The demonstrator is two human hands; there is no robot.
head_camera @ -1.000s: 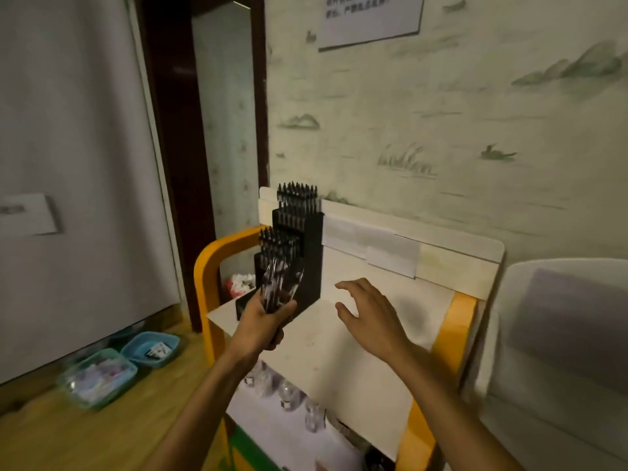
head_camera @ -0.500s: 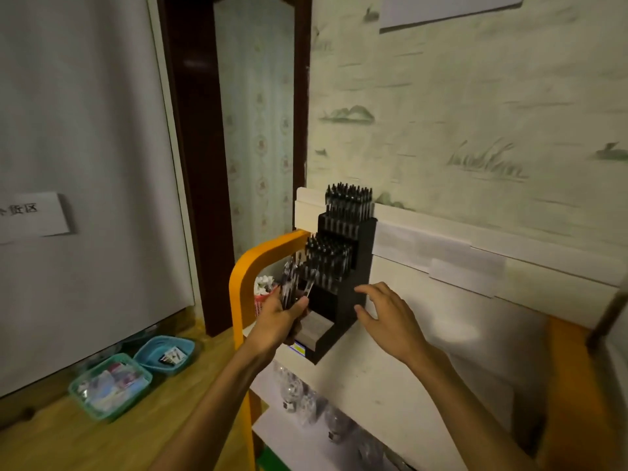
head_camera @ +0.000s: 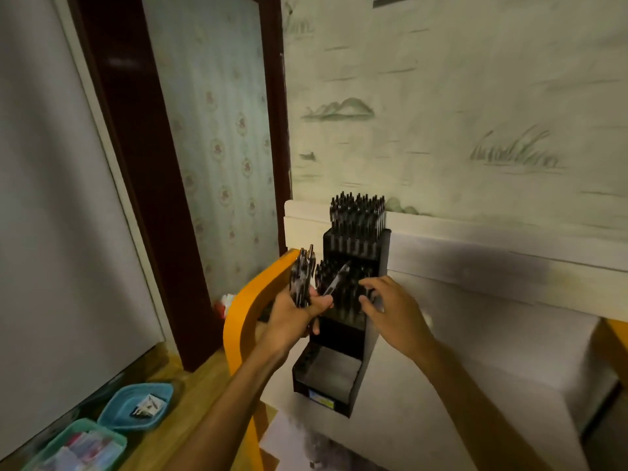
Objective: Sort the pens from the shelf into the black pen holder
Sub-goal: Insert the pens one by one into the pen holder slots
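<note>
Right hand [head_camera: 390,311] moved onto pen holder [head_camera: 343,372], fingers spread loose.
Left hand [head_camera: 295,314] grasps pen bundle [head_camera: 300,280] at shelf's [head_camera: 441,385] left edge.

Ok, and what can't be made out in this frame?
- Head view: how many pens the left hand grips; bundle blurred, dim.
- Whether the right hand touches the black pen holder; its fingertips blend into the dark pens.
- Lower shelf contents: blurred, cut off by the bottom edge.
</note>
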